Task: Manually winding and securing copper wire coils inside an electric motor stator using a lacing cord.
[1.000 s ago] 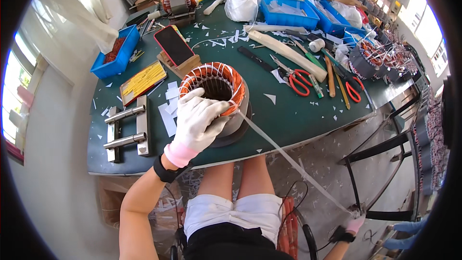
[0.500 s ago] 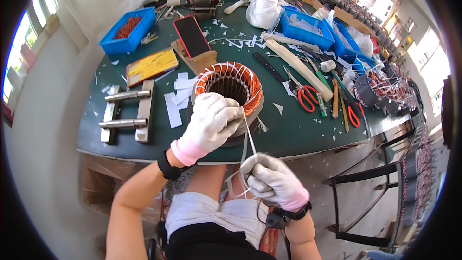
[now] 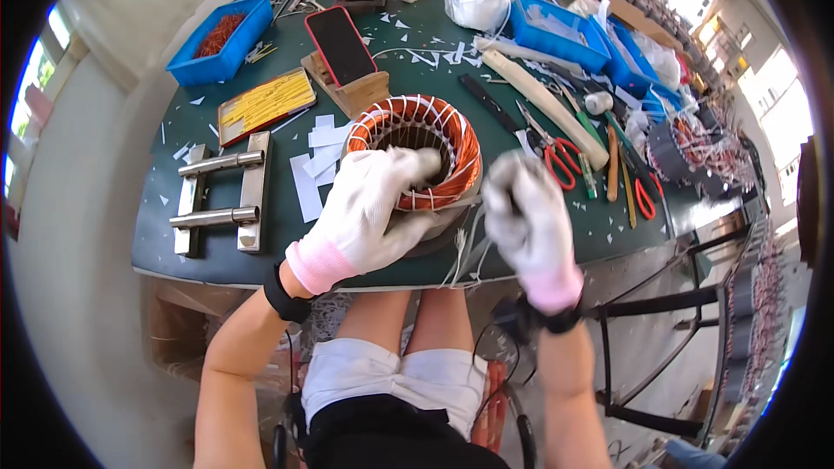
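Note:
A motor stator [image 3: 465, 143] with an orange-copper winding stands upright at the table's near edge, white lacing wrapped around its top ring. My left hand [image 3: 360, 204], in a white glove with a pink cuff, straddles the ring's near side, fingers over the bore and thumb outside. To the right of the stator, my gloved right hand [image 3: 528, 230] is raised and somewhat blurred, its fingers curled. A flat white lacing cord [image 3: 460, 204] stretches from the winding to this hand, and its loose length dangles over the table edge. The exact pinch is hidden.
Left lie a metal two-bar frame [image 3: 219, 217], a yellow-filled tray [image 3: 269, 104] and white paper strips [image 3: 306, 187]. A phone [image 3: 343, 48] leans on a wooden stand behind the stator. Red-handled scissors [image 3: 560, 161] and other tools lie right. Blue bins [image 3: 181, 68] hold wire and parts.
My right hand has risen from above my lap to beside the stator, drawing the cord sideways. My left hand has shifted from pinching at the rim to spreading over it.

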The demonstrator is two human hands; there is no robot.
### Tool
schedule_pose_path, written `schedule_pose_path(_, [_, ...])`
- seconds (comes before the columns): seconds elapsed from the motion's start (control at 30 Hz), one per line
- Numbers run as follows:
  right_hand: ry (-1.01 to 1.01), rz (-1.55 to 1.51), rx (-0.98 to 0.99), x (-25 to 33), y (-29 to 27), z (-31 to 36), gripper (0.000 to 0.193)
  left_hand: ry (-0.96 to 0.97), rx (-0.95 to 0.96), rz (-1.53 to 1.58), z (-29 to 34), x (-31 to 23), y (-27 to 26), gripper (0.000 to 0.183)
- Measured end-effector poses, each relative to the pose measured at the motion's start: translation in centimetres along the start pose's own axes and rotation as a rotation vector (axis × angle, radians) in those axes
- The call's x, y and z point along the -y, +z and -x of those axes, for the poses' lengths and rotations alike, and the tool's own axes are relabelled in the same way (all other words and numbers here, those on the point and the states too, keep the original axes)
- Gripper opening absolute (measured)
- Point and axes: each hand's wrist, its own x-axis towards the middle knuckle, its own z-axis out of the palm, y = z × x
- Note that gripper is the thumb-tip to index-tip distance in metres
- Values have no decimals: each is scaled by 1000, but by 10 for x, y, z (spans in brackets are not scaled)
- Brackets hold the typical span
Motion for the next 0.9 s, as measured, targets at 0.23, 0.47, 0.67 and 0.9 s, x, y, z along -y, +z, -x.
schedule_pose_path(0.23, [-557,1721,-585,15,-34,3,26,36,262,-294,-9,-1,0,25])
schedule_pose_path(0.47, [-783,1055,-424,-58,14,40,34,76,410,-357,-26,-2,-16,35])
schedule_pose_path(0.67, [-968,1262,-458,-85,35,-2,59,7,609,-312,-36,3,-12,32])
schedule_pose_path(0.9, [416,-159,424,-67,-16,79,32,-135,373,-721,-26,-13,-24,84])
